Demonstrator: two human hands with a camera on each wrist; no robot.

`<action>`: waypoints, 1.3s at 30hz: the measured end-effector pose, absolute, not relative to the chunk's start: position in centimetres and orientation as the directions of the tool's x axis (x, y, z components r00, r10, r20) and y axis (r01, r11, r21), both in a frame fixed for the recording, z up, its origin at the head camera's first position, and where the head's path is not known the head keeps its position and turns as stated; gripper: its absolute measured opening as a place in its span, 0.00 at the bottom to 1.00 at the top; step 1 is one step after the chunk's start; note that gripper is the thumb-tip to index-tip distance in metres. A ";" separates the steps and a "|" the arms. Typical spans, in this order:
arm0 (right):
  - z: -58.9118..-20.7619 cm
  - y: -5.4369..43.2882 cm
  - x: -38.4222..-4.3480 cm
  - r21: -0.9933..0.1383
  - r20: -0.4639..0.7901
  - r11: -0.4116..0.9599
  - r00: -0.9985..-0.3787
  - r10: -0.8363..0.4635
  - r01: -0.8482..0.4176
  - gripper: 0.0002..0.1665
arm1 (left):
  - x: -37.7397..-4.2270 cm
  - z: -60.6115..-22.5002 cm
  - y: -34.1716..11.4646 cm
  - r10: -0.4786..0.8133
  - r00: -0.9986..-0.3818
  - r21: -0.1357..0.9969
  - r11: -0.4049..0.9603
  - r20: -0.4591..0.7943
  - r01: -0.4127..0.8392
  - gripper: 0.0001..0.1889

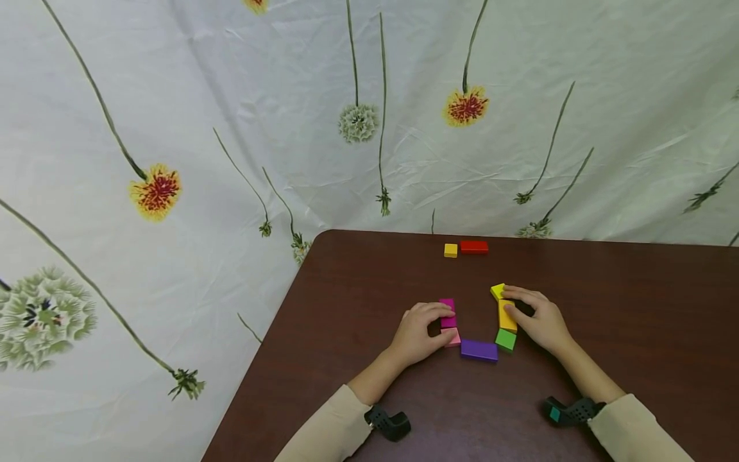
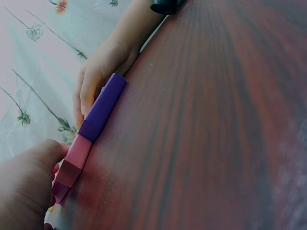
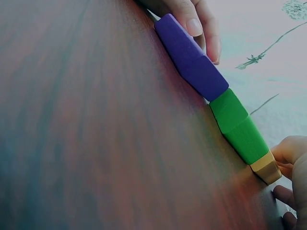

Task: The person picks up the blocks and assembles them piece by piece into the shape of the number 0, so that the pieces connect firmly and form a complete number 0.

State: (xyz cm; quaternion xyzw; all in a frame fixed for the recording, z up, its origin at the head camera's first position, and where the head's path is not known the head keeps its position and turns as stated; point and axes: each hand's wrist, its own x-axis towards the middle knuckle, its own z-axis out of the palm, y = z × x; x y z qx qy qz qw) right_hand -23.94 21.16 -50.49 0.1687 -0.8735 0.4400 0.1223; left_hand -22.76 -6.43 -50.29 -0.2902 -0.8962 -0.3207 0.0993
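Coloured blocks lie in a U shape on the brown table. My left hand (image 1: 417, 333) is on its left side, fingers on a magenta block (image 1: 447, 304) and thumb on a pink block (image 1: 450, 337). A purple block (image 1: 479, 350) forms the near side. On the right side, a green block (image 1: 505, 341), an orange block (image 1: 506, 316) and a yellow block (image 1: 497, 292) run end to end. My right hand (image 1: 539, 319) touches the yellow block with its fingers and the orange one with its thumb. Both hands' outer fingers are partly hidden.
Near the table's far edge lie a small yellow block (image 1: 450, 251) and a red block (image 1: 474, 247) side by side. Behind the brown table (image 1: 646, 308) hangs a white cloth (image 1: 277, 96) printed with flowers. Dark bands (image 1: 388, 423) circle the wrists.
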 end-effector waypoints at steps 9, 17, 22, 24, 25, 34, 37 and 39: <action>-50.5 21.2 -23.9 -0.721 0.371 0.559 -0.910 -0.186 -0.409 0.18 | -23.3 -49.4 -6.4 0.428 -0.819 0.555 0.602 0.383 0.574 0.16; -50.5 21.5 -24.0 -0.718 0.372 0.563 -0.909 -0.186 -0.409 0.17 | -30.5 -46.5 -6.8 0.413 -0.864 0.519 0.691 0.287 0.503 0.15; -50.5 21.4 -24.1 -0.716 0.380 0.558 -0.904 -0.195 -0.421 0.17 | -35.4 -44.8 -6.3 0.377 -0.914 0.489 0.775 0.150 0.400 0.16; -50.6 21.4 -24.1 -0.718 0.379 0.556 -0.905 -0.193 -0.419 0.17 | -36.6 -44.4 -5.6 0.364 -0.927 0.449 0.817 0.089 0.363 0.17; -50.6 21.4 -24.1 -0.716 0.378 0.558 -0.905 -0.195 -0.419 0.17 | -37.2 -44.3 -5.2 0.351 -0.934 0.422 0.838 0.067 0.345 0.18; -50.7 21.4 -24.1 -0.714 0.366 0.567 -0.909 -0.197 -0.411 0.17 | -38.8 -44.9 -2.8 0.234 -0.969 0.422 0.889 -0.076 0.181 0.24; -50.8 21.3 -24.1 -0.712 0.372 0.568 -0.908 -0.194 -0.412 0.17 | -38.9 -45.4 -2.5 0.225 -0.971 0.468 0.869 -0.081 0.163 0.25; -50.9 21.3 -24.2 -0.709 0.375 0.570 -0.907 -0.194 -0.415 0.17 | -39.1 -45.6 -2.3 0.235 -0.969 0.460 0.870 -0.073 0.177 0.24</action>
